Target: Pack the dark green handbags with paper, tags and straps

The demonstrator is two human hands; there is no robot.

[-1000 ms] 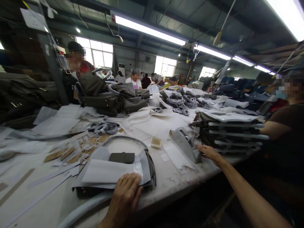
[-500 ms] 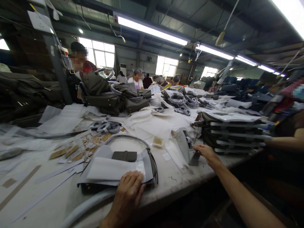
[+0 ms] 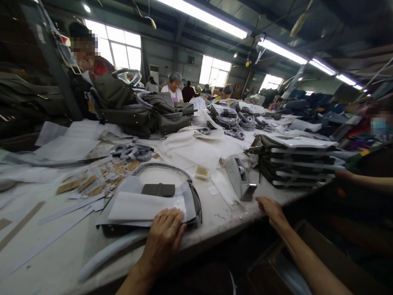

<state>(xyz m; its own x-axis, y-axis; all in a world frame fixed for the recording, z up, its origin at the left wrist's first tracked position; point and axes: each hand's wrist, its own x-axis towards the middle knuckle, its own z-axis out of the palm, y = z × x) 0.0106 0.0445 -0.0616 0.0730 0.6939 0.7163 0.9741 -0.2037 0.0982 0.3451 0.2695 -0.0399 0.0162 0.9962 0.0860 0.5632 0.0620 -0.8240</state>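
My left hand [image 3: 166,229] lies with its fingers flat on the white foam sheet [image 3: 135,207] that covers a dark olive handbag [image 3: 199,209]. The bag rests on its side, its wrapped handle [image 3: 164,165] arching away from me, and a small dark flap [image 3: 158,190] shows above the sheet. Just right of a grey tape dispenser [image 3: 235,180], clear of its front end, is my right hand [image 3: 272,209]. Its thumb and fingertips are pinched together; whatever they hold is too small to make out. A pale wrapped strap [image 3: 107,254] extends from under the bag toward the table's front edge.
Stacked bags with wrapped handles [image 3: 301,164] stand at the right, a co-worker's hand [image 3: 344,175] against them. Grey rolls [image 3: 132,152], tags [image 3: 92,180] and a small clear dish [image 3: 202,172] lie on the table. More olive bags [image 3: 129,121] are piled behind; other people work farther back.
My right hand has drawn back from the tape dispenser, toward me and slightly right. My left hand stays on the foam sheet. The view has shifted a little.
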